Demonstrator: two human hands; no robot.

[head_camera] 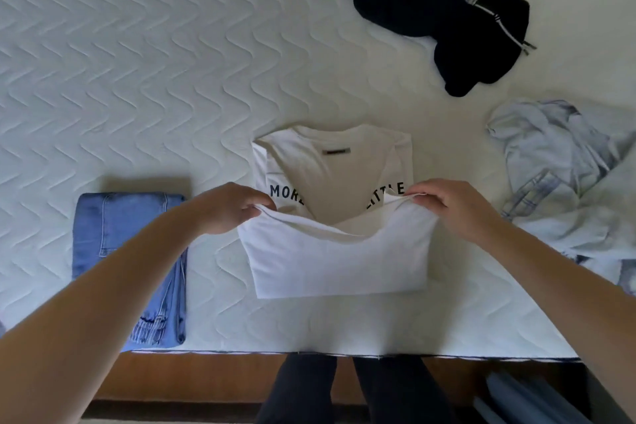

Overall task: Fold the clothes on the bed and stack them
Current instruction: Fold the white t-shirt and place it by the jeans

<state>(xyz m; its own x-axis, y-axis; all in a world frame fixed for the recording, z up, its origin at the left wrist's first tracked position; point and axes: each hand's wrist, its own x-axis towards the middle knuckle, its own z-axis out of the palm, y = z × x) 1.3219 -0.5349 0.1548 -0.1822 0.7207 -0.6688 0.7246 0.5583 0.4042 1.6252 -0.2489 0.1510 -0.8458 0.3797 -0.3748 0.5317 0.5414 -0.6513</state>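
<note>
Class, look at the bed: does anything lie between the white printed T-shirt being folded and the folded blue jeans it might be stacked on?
Nothing visible: only bare quilted mattress separates the white printed T-shirt from the folded blue jeans.

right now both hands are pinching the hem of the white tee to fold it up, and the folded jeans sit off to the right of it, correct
Not quite. In the head view the folded jeans lie to the left of the white tee, not the right. The left hand and right hand do pinch its hem.
</note>
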